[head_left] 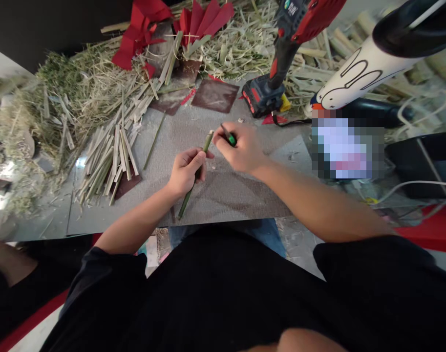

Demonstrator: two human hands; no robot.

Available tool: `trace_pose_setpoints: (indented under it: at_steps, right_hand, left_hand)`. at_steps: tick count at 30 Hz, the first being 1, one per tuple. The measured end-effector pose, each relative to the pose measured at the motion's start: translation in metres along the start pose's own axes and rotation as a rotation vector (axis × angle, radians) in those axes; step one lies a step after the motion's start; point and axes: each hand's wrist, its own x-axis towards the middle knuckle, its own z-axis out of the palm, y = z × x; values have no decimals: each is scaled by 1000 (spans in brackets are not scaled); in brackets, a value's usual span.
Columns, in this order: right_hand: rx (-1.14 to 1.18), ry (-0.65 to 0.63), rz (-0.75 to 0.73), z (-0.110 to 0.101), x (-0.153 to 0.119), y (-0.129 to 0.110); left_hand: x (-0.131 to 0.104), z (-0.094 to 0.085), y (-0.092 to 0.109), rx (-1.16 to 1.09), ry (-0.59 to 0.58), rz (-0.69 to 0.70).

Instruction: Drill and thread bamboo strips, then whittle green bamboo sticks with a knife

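Observation:
My left hand [189,168] is closed around a green bamboo strip [186,203]. The strip stands at a slant, its pale cut end up by my fingertips and its lower end near the table's front edge. Close by on the right, my right hand [243,149] is closed on a small tool with a green part [231,139] and a dark, narrow end; it looks like a knife, though my fingers hide most of it. A small gap shows between the right fingers and the strip's top. One thin green strip [155,142] lies on the grey table [164,181].
Cut bamboo strips [105,159] lie in a bundle at left, before a heap of shavings [72,88]. Behind are a brown square sheet [215,95] and red folded paper [208,19]. A cordless drill [277,63], white tumbler [369,63] and cables stand at right. Another person's arm [10,261] shows at left.

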Motion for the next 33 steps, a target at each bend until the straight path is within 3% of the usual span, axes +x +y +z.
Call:
trace_pose_setpoints:
  at_steps: [3,7,15,23,27,33]
  right_hand:
    - [-474,-47,-2,-4,0,-1]
    - [-748,-149,153,-3,2,-8]
    - [-822,-291,253,2,7,-21]
    - [-810,-297,274,3,10,-17]
    - [-814,-285,273,3,11,-13]
    - [-804,-256,217,7,15,3]
  left_hand:
    - [1,-1,-3,-6,13,33]
    - [3,-2,-2,-1,-30,48]
    - [11,-6,-8,22,-81,23]
    - [16,-9,-11,14,-60,-18]
    - [14,-2,-1,20,22,-103]
    - [20,-3,15,1,347,-78]
